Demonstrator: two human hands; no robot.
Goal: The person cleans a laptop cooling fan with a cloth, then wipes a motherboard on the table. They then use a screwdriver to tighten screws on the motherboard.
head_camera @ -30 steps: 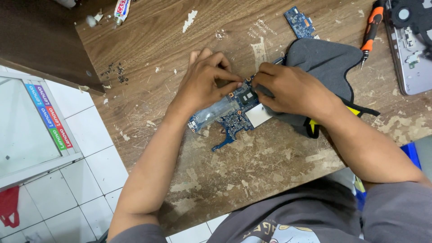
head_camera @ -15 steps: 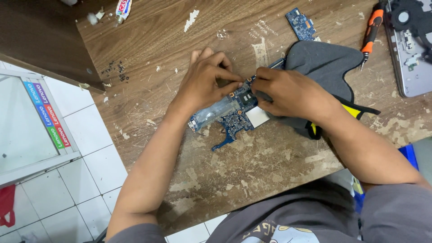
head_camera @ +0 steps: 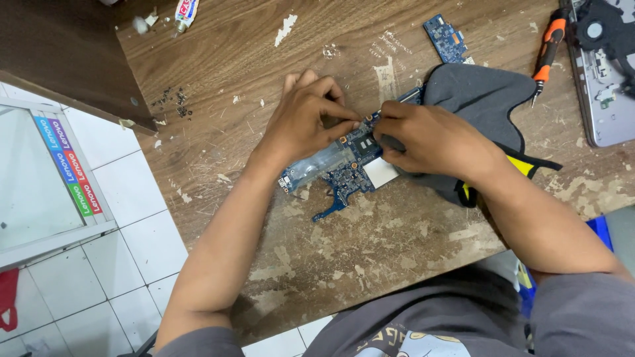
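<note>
Best done with the blue circuit board kept flat on the worn wooden desk, pressed only at its edges, never on the chips. Left hand to steady the board's upper edge, fingers curled and pinching at a small part near the board's middle top. Right hand meeting it from the other side, fingertips closed on that same spot; exactly what is gripped there, too small to tell. Worth working slowly, with small force, both wrists resting low for control.

Board itself: blue, irregular in outline, lying near the desk's centre, partly on a dark grey cloth. Silvery plate along its left part, dark square chip in the middle, pale pad at the lower right, thin blue tongue jutting downward. Farther right, apart from the hands, an orange-handled screwdriver.
</note>
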